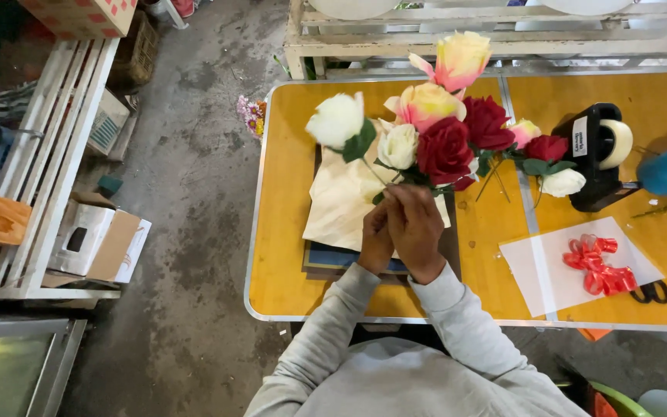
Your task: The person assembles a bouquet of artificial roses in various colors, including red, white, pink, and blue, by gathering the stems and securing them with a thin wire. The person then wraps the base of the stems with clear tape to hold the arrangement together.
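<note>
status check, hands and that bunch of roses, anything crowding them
Left hand and right hand both clasped on the stems of the rose bunch, held over cream wrapping paper. Tape dispenser and red ribbon lie apart, to the right.

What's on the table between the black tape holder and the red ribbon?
In the head view, only bare white sheet and yellow table lie between the tape dispenser and the red ribbon.

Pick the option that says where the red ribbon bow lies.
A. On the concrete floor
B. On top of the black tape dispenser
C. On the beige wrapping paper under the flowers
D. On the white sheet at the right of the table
D: the red ribbon bow rests on the white sheet, right of both hands, which hold the flower stems; black scissors lie beside it.
</note>
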